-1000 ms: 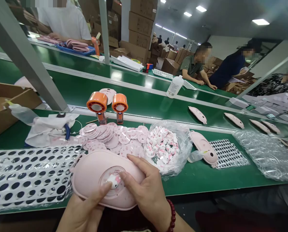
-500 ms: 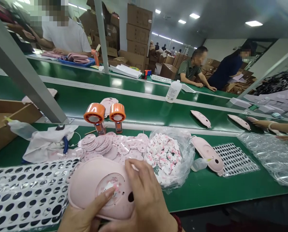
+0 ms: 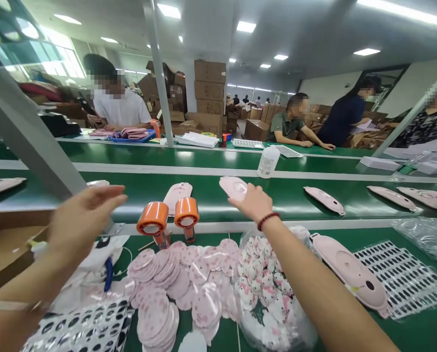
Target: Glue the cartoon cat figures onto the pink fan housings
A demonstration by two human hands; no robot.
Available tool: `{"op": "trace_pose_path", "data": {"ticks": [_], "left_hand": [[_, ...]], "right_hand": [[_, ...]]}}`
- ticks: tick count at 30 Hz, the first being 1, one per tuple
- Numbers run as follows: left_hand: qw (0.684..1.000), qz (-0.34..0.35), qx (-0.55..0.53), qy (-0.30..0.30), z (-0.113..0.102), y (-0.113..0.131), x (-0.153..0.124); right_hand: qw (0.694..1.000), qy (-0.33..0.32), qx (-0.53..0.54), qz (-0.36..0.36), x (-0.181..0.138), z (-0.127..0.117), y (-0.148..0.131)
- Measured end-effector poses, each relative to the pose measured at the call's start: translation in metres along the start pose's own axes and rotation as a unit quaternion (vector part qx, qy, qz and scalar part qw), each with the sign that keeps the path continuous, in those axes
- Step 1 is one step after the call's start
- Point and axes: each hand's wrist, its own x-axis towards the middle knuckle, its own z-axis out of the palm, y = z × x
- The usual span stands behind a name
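My right hand (image 3: 255, 201) reaches out over the green conveyor belt (image 3: 213, 208), its fingers closed on the near right end of a pink oval plastic cover (image 3: 230, 186). The cover has a round recess; whether it touches the belt I cannot tell. My left hand (image 3: 88, 212) is raised at the left, fingers stretched out and holding nothing, slightly blurred. Below and between my arms lie pink round patterned discs (image 3: 160, 313) in loose piles. Beside them, under my right forearm, a clear plastic bag (image 3: 248, 318) holds many small white-and-pink cat figures (image 3: 258, 274).
Two orange handheld devices (image 3: 152, 217) stand at the belt's near edge. Another pink cover (image 3: 350, 271) lies at right beside a sheet of black ovals (image 3: 405, 278). More covers rest on the belt. A white bottle (image 3: 269, 162) stands beyond; a cardboard box (image 3: 13, 244) is left.
The pink cover has gone from in front of me to the belt, carried in my right hand. My left hand has let go of it and moved up and left. The view has tilted up.
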Motion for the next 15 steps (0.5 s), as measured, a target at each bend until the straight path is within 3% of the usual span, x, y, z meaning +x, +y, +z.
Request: {"op": "trace_pose_path", "data": {"ticks": [3,6,9,15], "left_hand": [[0.989,-0.034,0.141,-0.027,0.043,-0.003,0.064],[0.967,-0.117,0.209,-0.087,0.079,-0.019,0.104],[0.95,-0.175,0.231,-0.117,0.104,-0.032,0.129],[0.954,-0.199,0.206,-0.084,0.137,-0.032,0.15]], "right_hand": [[0.999,-0.026,-0.004,0.028,0.045,0.031,-0.006],[0.999,-0.027,0.003,0.028,0.062,0.055,-0.006],[1.0,0.005,0.023,0.0,0.063,0.064,-0.004],[0.986,0.088,0.117,-0.078,0.045,0.052,-0.004]]}}
